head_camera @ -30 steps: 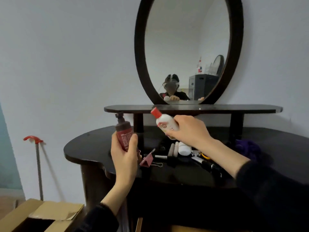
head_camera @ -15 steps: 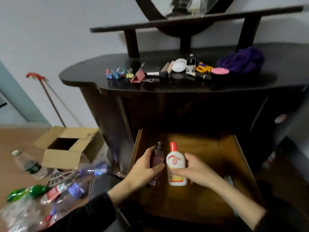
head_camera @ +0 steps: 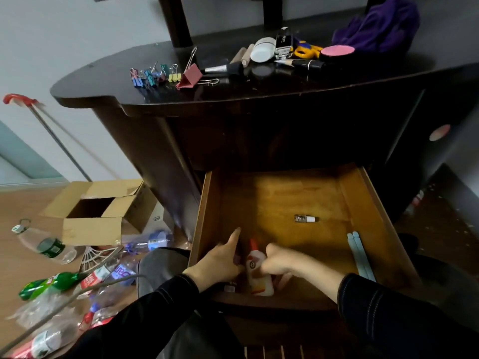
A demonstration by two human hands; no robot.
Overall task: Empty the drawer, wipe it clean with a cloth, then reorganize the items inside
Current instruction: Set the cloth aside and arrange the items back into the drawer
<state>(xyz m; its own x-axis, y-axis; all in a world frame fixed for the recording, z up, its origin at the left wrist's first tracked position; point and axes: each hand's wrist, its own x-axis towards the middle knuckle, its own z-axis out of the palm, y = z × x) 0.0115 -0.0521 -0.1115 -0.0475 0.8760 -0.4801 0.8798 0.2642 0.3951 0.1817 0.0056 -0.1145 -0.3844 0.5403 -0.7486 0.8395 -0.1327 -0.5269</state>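
R hand [head_camera: 280, 263] wrapped round white bottle [head_camera: 259, 277] at drawer [head_camera: 285, 193] front. L hand [head_camera: 220, 261] just beside it, grip too blurry to tell tbh. Nail polish [head_camera: 305, 218] lies beyond R hand.

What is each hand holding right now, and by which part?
The right hand grips the white plastic bottle with the red cap around its middle. The left hand lies against a dark bottle, mostly hidden; its grip cannot be told.

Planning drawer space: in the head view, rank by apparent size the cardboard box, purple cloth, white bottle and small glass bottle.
1. cardboard box
2. purple cloth
3. white bottle, enlarged by nearness to the camera
4. small glass bottle
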